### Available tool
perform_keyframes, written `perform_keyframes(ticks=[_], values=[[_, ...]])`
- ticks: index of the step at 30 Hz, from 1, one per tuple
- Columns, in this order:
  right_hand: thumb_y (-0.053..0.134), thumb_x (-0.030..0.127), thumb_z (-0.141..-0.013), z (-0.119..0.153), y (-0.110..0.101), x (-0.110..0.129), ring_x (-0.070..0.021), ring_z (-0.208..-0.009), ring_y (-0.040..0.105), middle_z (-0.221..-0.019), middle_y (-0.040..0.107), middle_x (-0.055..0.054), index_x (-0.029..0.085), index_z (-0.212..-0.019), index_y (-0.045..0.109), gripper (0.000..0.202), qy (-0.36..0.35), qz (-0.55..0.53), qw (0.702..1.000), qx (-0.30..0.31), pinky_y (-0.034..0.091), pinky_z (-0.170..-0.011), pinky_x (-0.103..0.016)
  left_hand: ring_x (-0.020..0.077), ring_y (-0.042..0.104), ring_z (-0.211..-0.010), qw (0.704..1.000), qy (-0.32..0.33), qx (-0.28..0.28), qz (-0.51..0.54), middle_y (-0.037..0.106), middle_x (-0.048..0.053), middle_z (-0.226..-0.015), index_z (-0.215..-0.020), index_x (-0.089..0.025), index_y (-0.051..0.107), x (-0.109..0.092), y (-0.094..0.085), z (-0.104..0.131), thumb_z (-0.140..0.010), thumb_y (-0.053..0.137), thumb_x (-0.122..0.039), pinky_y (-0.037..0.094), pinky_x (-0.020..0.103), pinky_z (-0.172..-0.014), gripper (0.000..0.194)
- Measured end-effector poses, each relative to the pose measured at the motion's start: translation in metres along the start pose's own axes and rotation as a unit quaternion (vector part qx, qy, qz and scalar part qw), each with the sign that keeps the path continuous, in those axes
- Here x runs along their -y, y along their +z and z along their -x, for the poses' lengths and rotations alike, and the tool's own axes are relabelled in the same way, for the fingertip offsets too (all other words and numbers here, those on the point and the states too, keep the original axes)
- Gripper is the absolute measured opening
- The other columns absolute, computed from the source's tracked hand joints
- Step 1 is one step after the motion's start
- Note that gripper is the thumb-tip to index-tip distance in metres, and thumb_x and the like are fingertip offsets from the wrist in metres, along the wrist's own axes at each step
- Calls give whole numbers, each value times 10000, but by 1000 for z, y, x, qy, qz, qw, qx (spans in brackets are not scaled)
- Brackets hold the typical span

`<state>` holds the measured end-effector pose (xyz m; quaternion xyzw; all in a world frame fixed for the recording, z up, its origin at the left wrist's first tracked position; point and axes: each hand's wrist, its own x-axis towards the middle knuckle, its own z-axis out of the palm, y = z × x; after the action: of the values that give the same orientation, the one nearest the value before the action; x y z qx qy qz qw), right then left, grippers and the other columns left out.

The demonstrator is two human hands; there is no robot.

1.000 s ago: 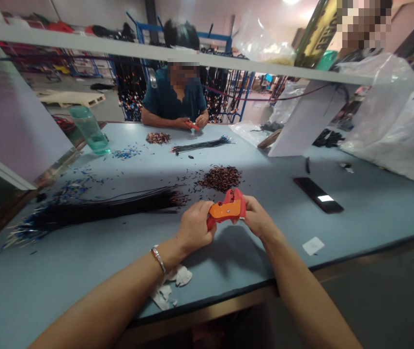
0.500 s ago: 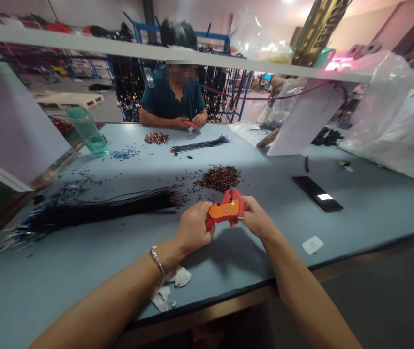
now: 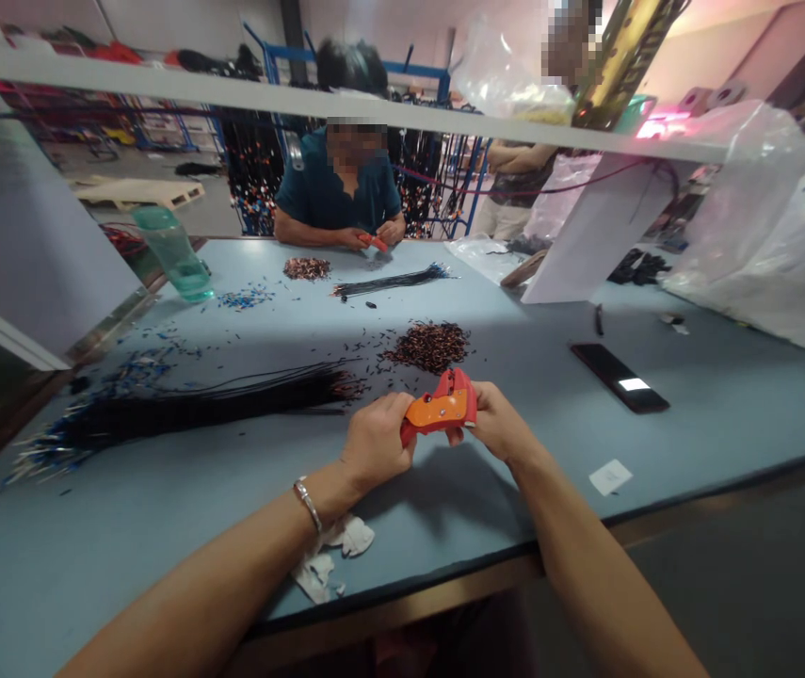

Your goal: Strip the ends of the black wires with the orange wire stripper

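Head view: left hand (image 3: 378, 438) grips the red-orange hand tool (image 3: 441, 410) above the table (image 3: 465, 527), apparently to steady it; right hand (image 3: 497, 421) meets its head, grip partly hidden, pinch cannot be told. Versus the earlier frame, a bystander's folded arms (image 3: 519, 158) show more fully

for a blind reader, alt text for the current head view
Bare left hand grips a red and orange handheld tool; bare right hand touches its other end, above a blue-grey table bearing a long bundle of black wires. Another person is opposite.
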<state>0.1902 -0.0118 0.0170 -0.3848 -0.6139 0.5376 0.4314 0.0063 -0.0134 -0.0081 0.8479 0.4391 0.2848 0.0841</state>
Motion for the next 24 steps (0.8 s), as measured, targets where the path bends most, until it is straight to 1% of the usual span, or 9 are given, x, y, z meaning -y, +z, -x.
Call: perform_keyframes(ticks=[5,12,17,24], values=[[555,142,-665,0,1,0,-70,-413,510,-475,577,41,156,-653,618,66,3,3,1000,1,399,-431,-191,189,598,-692,999,-16,7,-28,635,37,-758,-832,-203,512,0,-1,1,-751,501,-222,400,283,-595,83],[629,175,-686,0,3,0,-71,-408,516,-462,580,36,147,-648,619,47,9,-13,1000,3,424,-437,-190,181,598,-622,999,-13,6,-40,625,24,-680,-777,-207,504,1,-2,1,-751,504,-227,367,269,-550,33],[690,222,-676,-1,4,-1,-75,-402,522,-474,588,25,146,-610,604,132,16,-29,999,1,419,-417,-189,182,605,-584,999,-12,-3,-36,636,24,-654,-764,-211,506,3,-1,2,-755,494,-232,369,264,-532,26],[699,234,-684,-2,3,-8,-82,-392,522,-483,599,18,146,-637,618,129,19,-41,999,0,407,-401,-189,186,625,-582,1000,-8,-6,-26,652,28,-655,-778,-212,510,5,0,2,-760,494,-229,381,260,-531,30]])
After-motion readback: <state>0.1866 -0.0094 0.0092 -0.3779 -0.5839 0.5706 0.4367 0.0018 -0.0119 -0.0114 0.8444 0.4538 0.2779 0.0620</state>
